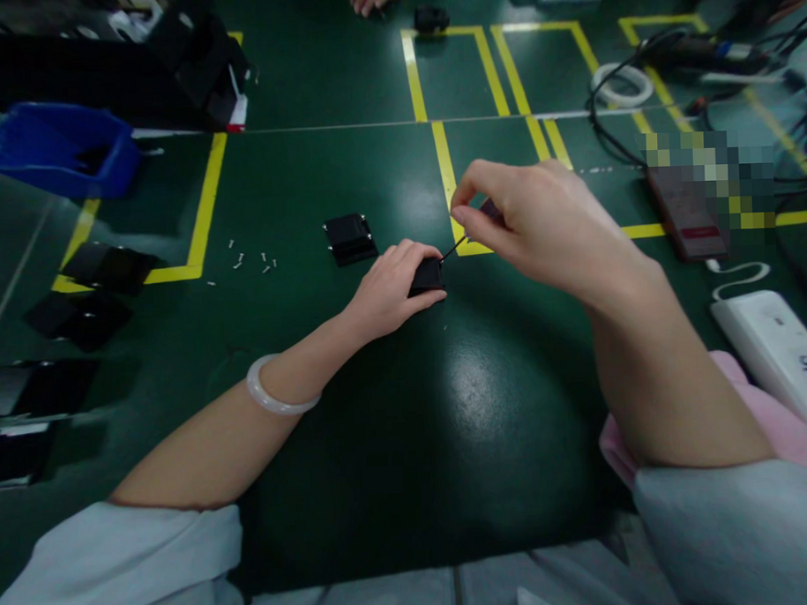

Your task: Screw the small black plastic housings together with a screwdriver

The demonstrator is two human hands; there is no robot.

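Fingers of the left hand gripped a black part on the tabletop. To its right, those of the right hand pinched a screwdriver, its shaft slanting down to the part's far right corner.

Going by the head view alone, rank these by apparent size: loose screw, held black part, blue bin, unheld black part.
1. Blue bin
2. Unheld black part and held black part: order unsure, since the left hand covers some of the latter
3. Loose screw
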